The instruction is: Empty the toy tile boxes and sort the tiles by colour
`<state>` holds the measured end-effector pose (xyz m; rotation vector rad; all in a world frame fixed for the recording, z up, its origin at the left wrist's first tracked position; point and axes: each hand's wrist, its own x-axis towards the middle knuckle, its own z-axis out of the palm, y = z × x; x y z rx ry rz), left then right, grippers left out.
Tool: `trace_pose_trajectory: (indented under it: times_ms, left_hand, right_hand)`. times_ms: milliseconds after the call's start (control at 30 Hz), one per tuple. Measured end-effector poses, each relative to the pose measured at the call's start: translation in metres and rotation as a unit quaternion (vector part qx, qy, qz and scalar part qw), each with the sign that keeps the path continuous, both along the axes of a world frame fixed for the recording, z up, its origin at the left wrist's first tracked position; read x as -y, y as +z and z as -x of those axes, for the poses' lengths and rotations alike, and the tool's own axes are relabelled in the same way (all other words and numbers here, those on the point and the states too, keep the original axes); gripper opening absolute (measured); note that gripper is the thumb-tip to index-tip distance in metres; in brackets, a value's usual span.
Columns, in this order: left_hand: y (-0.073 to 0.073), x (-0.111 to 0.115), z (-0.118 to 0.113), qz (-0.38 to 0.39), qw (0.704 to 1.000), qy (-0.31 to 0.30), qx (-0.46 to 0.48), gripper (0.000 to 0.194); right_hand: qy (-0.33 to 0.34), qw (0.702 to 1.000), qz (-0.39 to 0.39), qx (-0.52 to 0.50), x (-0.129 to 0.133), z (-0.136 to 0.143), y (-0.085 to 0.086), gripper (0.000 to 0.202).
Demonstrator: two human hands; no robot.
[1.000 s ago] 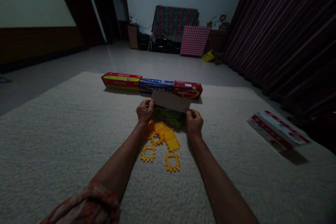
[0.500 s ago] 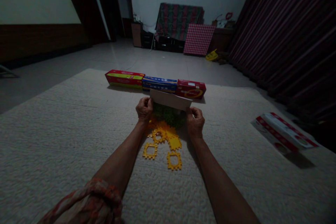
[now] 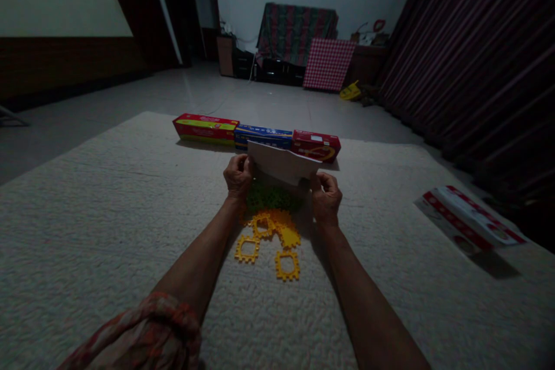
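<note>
Head view: white sheet [image 3: 281, 163], long axis left-right, right end lower, mid-frame; left hand [image 3: 238, 176] and right hand [image 3: 326, 199] pinch its ends.

Person's clothing: a loose, soft fabric sleeve [image 3: 150, 332] in a blotchy pattern of orange-red and pale greyish beige, gathered in thick, rumpled folds around the left arm. The left forearm [image 3: 197, 251] below it, the right forearm [image 3: 362, 292] and both hands are bare.

Dim overall; light source not visible. Soft shadow beside the carton [image 3: 472, 222] at right. Upper right near black. Fine detail soft; edges stretched, wide-angle.
</note>
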<state>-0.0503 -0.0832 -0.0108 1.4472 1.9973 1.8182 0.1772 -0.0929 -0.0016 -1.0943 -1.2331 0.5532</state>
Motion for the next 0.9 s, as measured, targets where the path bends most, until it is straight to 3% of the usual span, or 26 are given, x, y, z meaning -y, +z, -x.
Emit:
trace_pose_trajectory:
  times_ms: [233,367,500,700,900]
  left_hand:
    - [0.024,-0.016,-0.019,-0.036,0.999,-0.025,-0.002,0.023]
    - [0.047,-0.025,-0.040,0.005,0.998,-0.058,-0.025,0.020]
    - [0.062,-0.018,-0.063,0.082,0.991,-0.092,-0.053,0.020]
    - [0.057,0.006,-0.098,0.189,0.965,-0.163,-0.076,0.019]
    - [0.045,0.019,-0.119,0.236,0.948,-0.201,-0.074,0.020]
  right_hand:
    - [-0.028,1.000,0.003,-0.012,-0.018,-0.022,0.012,0.043]
    - [-0.071,0.997,0.030,-0.005,-0.030,-0.048,0.030,0.041]
    - [-0.087,0.993,0.071,0.037,-0.026,-0.083,0.044,0.039]
    - [-0.128,0.970,0.154,0.136,0.000,-0.133,0.042,0.030]
    - [-0.136,0.948,0.210,0.198,0.014,-0.156,0.030,0.025]
